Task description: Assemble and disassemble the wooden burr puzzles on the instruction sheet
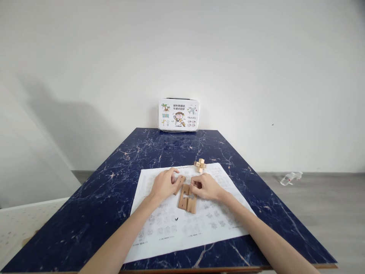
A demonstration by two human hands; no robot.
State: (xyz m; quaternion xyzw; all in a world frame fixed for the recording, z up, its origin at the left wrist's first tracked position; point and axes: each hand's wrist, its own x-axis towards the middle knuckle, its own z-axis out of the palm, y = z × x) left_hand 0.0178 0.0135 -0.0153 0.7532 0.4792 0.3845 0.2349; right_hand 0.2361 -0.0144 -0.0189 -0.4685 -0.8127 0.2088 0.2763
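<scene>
My left hand (pixel 165 183) rests on a white instruction sheet (pixel 171 228) with its fingers curled round a notched wooden bar (pixel 180 183). My right hand (pixel 205 186) lies beside it, fingers pinched on the top end of one of several wooden bars (pixel 188 199) that lie side by side on the sheet. An assembled wooden burr puzzle (pixel 200 164) stands at the sheet's far edge, just beyond my right hand.
The sheet lies on a dark blue marble-patterned table (pixel 99 198). A white printed box (pixel 178 115) stands at the table's far edge against the wall. A clear plastic bottle (pixel 291 177) lies on the grey floor to the right.
</scene>
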